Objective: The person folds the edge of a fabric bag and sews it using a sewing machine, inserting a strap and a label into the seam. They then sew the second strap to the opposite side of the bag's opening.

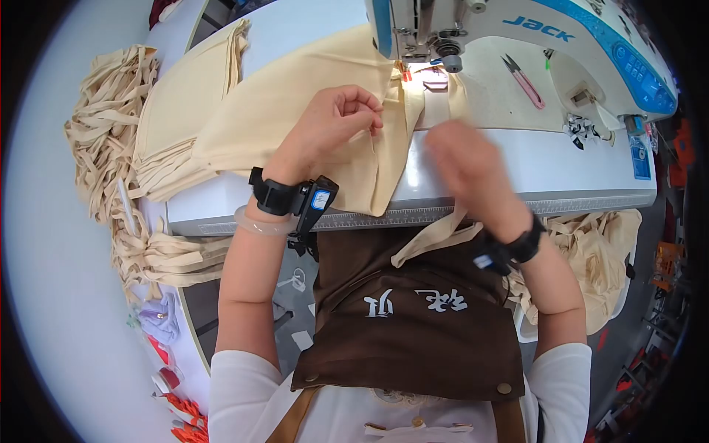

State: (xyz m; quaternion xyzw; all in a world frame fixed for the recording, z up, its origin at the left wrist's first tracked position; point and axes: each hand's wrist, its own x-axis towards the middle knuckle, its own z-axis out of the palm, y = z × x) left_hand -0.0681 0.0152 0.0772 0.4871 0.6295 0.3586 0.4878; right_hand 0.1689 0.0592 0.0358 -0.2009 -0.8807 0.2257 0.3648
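Observation:
My left hand (340,122) is over the cream fabric (295,96), its fingers curled and pinched together near the fabric's right part; what they hold is too small to make out. To the right, my right hand (469,166) is blurred by motion above the front of the sewing table. A cream strap (436,238) hangs below it over the brown apron; whether the fingers hold it is hidden. The fabric's right edge runs up to the lit needle area of the sewing machine (517,29).
Pink-handled snips (526,83) lie on the machine bed (487,103). Bundled cream straps (111,125) hang at the far left beside stacked cream panels (185,96). A white bin (528,328) with cream pieces stands at the right, below the table edge (591,201).

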